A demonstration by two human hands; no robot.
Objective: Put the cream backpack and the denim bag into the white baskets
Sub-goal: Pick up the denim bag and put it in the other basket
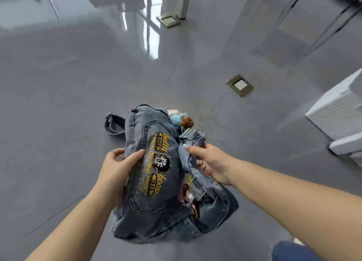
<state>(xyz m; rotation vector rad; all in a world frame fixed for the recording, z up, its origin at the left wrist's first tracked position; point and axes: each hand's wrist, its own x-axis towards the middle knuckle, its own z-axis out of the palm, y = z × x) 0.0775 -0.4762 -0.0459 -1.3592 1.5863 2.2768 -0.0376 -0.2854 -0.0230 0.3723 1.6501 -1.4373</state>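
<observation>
The denim bag point(156, 174) is held above the grey floor point(58, 104) between both hands, in the lower middle of the view. The left hand point(115, 170) is clamped on the bag's left edge, thumb laid across the front panel. The right hand point(209, 162) is closed on a fold of denim at the bag's right side, near a strap loop.

On the front pocket, yellow embroidery is seen sideways: "betty boop" in script, "SINCE" and "1930" inside two dark ovals, and a line that appears to read "DENIM CLOTHING FRIEND". A cartoon face is stitched between the ovals. A small doll charm point(183, 120) with brown curly hair and a blue dotted dress is attached at the bag's far end. A dark strap with a buckle point(112, 123) hangs out at the far left of the bag.

At the right edge of the view, a white basket point(338, 111) with ribbed walls is partly seen, well apart from the bag. Open floor lies between bag and basket. Two brass floor sockets are set into the floor, one point(240, 85) beyond the bag and one point(169, 20) farther off. The cream backpack is not seen.
</observation>
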